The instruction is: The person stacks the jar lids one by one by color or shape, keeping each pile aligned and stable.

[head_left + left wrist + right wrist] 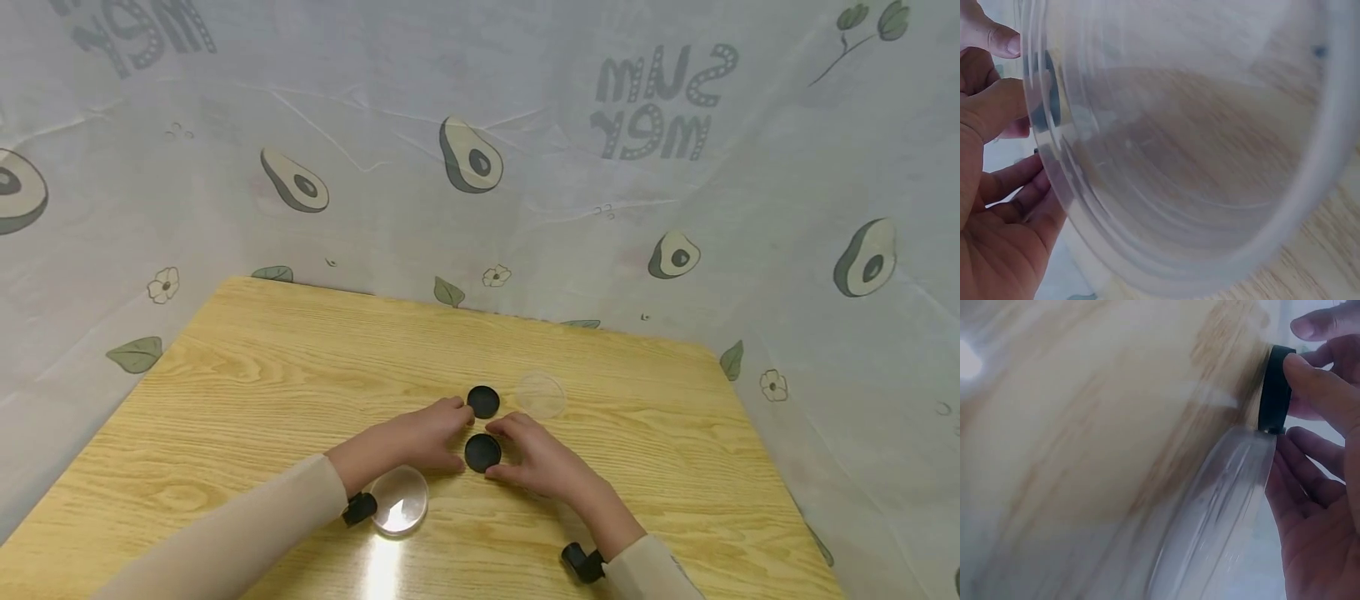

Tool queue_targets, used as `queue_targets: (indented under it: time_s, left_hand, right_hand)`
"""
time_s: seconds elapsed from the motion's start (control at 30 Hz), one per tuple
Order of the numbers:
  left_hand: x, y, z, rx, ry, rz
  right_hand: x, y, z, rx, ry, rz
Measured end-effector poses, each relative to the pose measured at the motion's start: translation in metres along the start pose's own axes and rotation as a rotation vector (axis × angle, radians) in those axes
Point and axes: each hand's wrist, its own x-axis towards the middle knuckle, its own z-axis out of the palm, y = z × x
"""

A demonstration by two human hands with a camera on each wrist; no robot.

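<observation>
Two black round lids lie on the wooden table in the head view. The nearer black lid sits between both hands, and the farther black lid is just beyond it. My right hand holds the nearer lid by its right side, thumb at the near edge and a finger toward the far edge. In the right wrist view its thumb rests against the black rim. My left hand is at the left, fingers spread and bent. Its fingertips come close to both lids; whether they touch is unclear.
A clear round container stands by the left wrist and fills much of the left wrist view. A flat transparent disc lies right of the farther lid. Another clear piece shows below the right hand. Patterned cloth hangs behind the table.
</observation>
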Motion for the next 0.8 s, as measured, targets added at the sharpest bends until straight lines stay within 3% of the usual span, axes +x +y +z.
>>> queue_targets:
  time_s: [0.3, 0.57, 0.8]
  left_hand:
    - [0.008, 0.005, 0.002, 0.021, 0.035, 0.033]
    - [0.011, 0.006, 0.003, 0.049, 0.023, 0.022]
    - [0.009, 0.009, 0.001, 0.039, 0.009, 0.022]
  right_hand:
    - [0.006, -0.003, 0.000, -0.034, -0.025, 0.005]
    - [0.011, -0.006, 0.003, -0.013, -0.029, 0.048]
    - [0.011, -0.005, 0.005, 0.003, -0.010, 0.028]
